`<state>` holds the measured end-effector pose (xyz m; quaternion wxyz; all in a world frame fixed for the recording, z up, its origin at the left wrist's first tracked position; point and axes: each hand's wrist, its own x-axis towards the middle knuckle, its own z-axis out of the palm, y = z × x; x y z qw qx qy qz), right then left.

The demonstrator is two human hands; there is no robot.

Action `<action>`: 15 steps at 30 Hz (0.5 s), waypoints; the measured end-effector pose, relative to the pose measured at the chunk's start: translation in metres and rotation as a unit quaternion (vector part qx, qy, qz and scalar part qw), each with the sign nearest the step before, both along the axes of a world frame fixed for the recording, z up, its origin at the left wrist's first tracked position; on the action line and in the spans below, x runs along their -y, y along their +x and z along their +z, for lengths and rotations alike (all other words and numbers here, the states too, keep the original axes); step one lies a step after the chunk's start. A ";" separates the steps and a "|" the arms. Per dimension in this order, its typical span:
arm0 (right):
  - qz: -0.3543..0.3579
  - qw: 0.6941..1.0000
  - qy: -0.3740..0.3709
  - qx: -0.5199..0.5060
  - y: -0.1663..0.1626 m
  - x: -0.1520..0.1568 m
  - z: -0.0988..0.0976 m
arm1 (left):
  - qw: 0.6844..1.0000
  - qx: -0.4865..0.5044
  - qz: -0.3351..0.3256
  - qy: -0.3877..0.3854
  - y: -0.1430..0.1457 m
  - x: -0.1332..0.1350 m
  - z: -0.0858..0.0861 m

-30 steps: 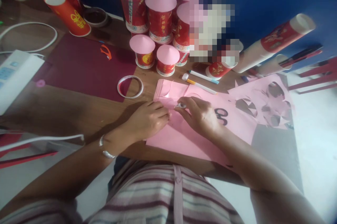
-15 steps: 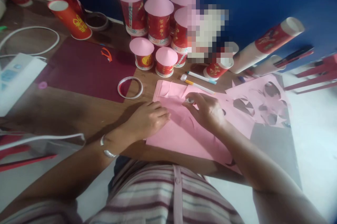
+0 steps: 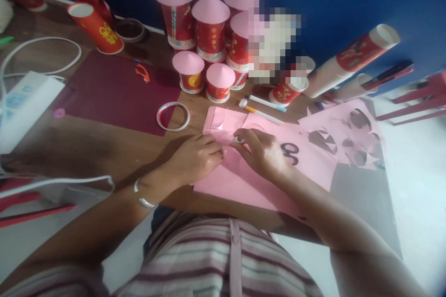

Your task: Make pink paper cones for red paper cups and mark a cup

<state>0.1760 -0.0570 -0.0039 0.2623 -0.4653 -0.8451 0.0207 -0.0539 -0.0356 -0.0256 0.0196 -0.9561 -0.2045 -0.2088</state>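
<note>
A pink paper sheet (image 3: 244,185) lies on the wooden table in front of me. My left hand (image 3: 195,157) rests on its left part with the fingers curled down, pressing the paper. My right hand (image 3: 261,153) is closed in a pinch on a small white object (image 3: 239,139), its tip against the sheet beside my left fingers. Black scissor handles (image 3: 291,153) lie on the paper just right of my right hand.
Red cups with pink cone lids (image 3: 209,32) stand at the back. A tape ring (image 3: 173,115) and two pens (image 3: 266,108) lie near the sheet. Cut-out pink paper (image 3: 348,136) lies right, a dark red sheet (image 3: 114,92) and a white power strip (image 3: 24,104) left.
My right hand slid right along the paper, covering the scissor handles, and has come back left beside my left hand. The left hand stayed put.
</note>
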 end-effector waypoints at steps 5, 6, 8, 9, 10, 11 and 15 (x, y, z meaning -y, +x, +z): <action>-0.006 1.000 -0.005 0.015 0.008 -0.007 -0.001 | 1.000 0.009 0.007 -0.012 0.000 0.001 0.000; -0.010 1.000 -0.004 0.015 0.010 -0.009 -0.001 | 1.000 0.014 0.009 -0.015 0.001 0.001 0.000; -0.020 1.000 -0.004 0.014 0.014 -0.011 -0.002 | 1.000 0.017 0.012 -0.019 0.001 0.001 0.000; -0.024 1.000 -0.005 0.013 0.016 -0.012 -0.003 | 1.000 0.017 0.013 -0.020 0.001 0.001 0.000; -0.027 1.000 -0.005 0.012 0.019 -0.013 -0.003 | 1.000 0.015 0.014 -0.021 0.000 0.002 -0.001; -0.032 0.999 0.000 0.009 0.021 -0.013 -0.002 | 1.000 0.014 0.015 -0.022 0.000 0.002 -0.001; -0.107 0.992 0.058 -0.037 0.031 -0.008 0.009 | 0.999 0.005 0.010 -0.032 -0.001 0.002 -0.004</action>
